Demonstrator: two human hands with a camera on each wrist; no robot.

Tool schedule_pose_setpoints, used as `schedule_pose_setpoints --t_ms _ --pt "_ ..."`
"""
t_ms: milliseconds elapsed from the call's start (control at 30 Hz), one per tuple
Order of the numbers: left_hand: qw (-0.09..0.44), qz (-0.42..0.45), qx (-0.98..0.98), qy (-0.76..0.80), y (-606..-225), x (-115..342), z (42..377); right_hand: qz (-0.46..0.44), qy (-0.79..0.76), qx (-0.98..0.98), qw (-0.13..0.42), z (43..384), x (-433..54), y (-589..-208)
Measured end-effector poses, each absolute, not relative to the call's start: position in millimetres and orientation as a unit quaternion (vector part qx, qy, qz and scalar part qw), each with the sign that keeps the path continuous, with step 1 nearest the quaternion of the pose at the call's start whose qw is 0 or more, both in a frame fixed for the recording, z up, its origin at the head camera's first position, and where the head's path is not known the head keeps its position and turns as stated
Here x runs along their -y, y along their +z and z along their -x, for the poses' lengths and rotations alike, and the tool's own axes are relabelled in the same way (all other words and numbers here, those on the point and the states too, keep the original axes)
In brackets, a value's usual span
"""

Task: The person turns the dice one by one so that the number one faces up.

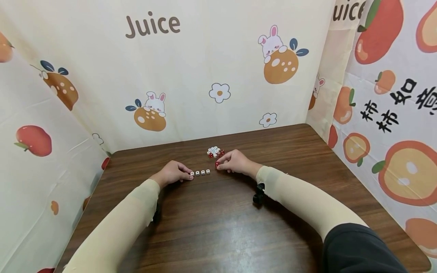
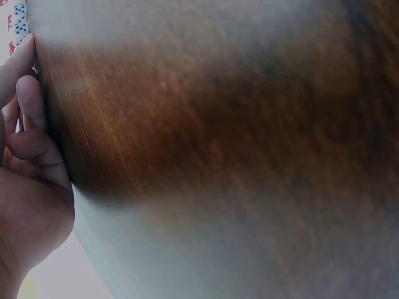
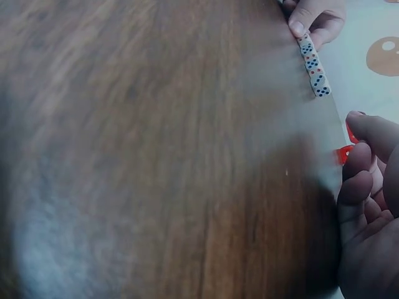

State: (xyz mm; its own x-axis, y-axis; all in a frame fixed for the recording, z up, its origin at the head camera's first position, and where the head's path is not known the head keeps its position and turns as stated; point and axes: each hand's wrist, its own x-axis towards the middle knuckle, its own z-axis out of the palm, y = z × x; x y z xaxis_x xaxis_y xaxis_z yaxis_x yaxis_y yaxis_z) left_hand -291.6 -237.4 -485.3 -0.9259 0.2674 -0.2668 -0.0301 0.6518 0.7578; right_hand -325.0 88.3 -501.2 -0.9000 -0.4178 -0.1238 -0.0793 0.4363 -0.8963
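A short row of white dice point(image 1: 203, 172) lies on the wooden table between the two hands. At the row's left end, my left hand point(image 1: 174, 172) holds the end white die point(image 1: 192, 173) between thumb and fingertips. In the right wrist view that left hand point(image 3: 317, 17) shows at the far end of the row, where blue and red pips are visible on the dice point(image 3: 313, 63). My right hand point(image 1: 236, 161) pinches a red die point(image 1: 217, 164) beyond the row's right end. Red also shows at its fingertips point(image 3: 356, 156) in the right wrist view.
Behind the right hand sits a tight cluster of white dice point(image 1: 214, 150) with a few red dice point(image 1: 221, 153) at its edge. The brown table point(image 1: 218, 227) runs back to a printed cloth wall point(image 1: 191, 76), with more cloth at both sides.
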Motion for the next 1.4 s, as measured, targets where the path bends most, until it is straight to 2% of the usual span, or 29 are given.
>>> schedule_pose_setpoints --t_ms 633,867,1400 --pt "0.183 -0.067 -0.89 0.413 -483 236 292 0.153 -0.493 -0.841 0.162 327 -85 -505" --pt "0.181 -0.068 -0.892 0.41 -482 236 293 0.188 -0.462 -0.853 0.156 325 -80 -503" --pt "0.187 -0.065 -0.89 0.41 -481 237 292 0.208 -0.394 -0.882 0.155 321 -72 -499"
